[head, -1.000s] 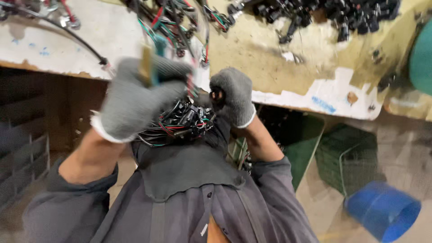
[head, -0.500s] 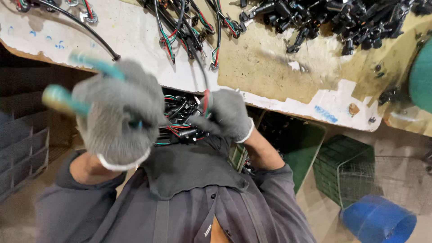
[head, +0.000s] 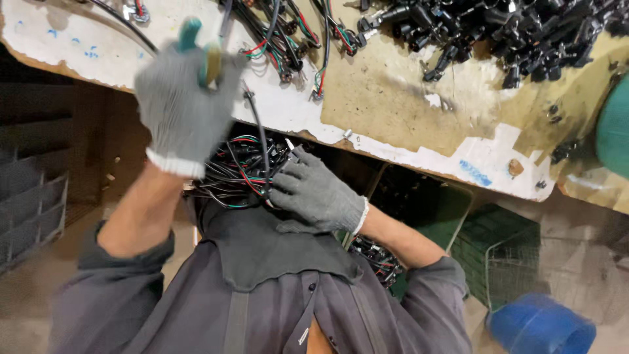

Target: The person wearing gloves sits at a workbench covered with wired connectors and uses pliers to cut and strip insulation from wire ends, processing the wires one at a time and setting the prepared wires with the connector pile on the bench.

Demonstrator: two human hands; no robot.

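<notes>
A heap of black connector parts (head: 511,33) is seen at the far right of the worn, paint-patched counter (head: 393,98). A blue bucket (head: 540,326) is set on the floor at lower right, beside a green wire basket (head: 498,252). Dark stacked crates (head: 29,196) are ranged at left.

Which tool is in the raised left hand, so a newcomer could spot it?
Start at the white-topped workbench and follow its front edge to its left part. There the grey-gloved left hand is raised, closed around a hand tool. Its teal handle tip sticking out above the glove distinguishes it from the black wires nearby.
</notes>
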